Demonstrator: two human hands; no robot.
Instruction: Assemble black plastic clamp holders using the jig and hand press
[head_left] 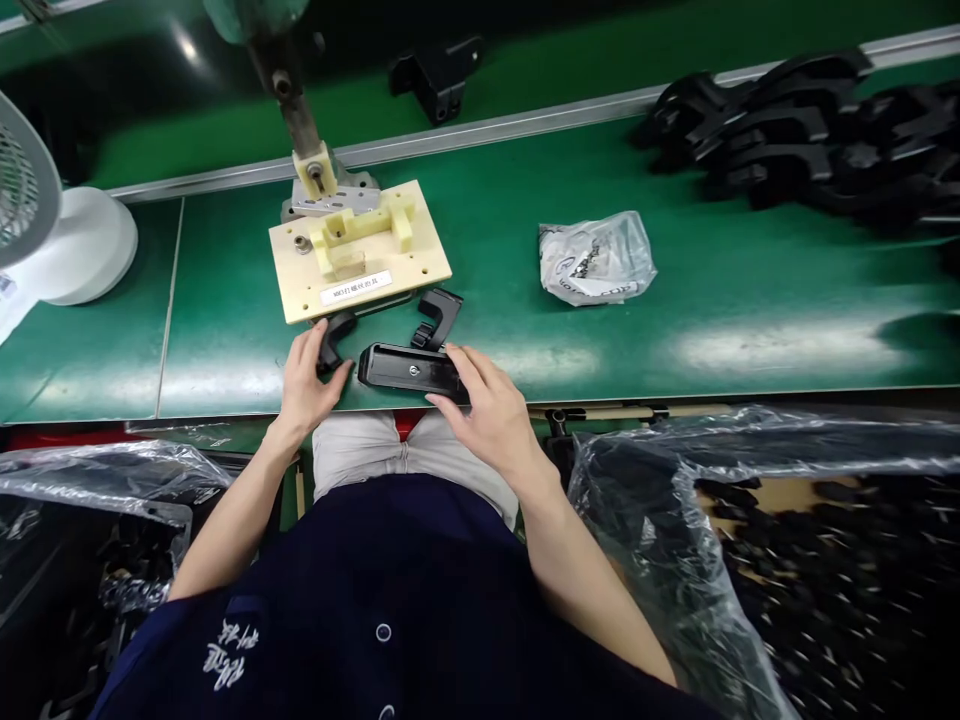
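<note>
My left hand (309, 385) is closed around a small curved black plastic part (335, 340) at the front of the green bench, thumb on one side and fingers on the other. With thumb and fingers, my right hand (491, 410) grips the right end of a long black plastic housing (401, 368), which has a small silvery detail in its recessed face. Just behind the housing lies a hook-shaped black part (441, 315), touching or nearly touching it. Beyond both hands sits a cream fixture board (296, 275) with a raised yellow nest (356, 235) and a printed label.
A press head (315, 170) hangs over the fixture. A clear plastic bag (596, 260) lies to the right, and curved black parts (780, 130) are heaped at the back right. Plastic-lined bins (675, 500) flank my lap. A white fan (90, 245) stands left.
</note>
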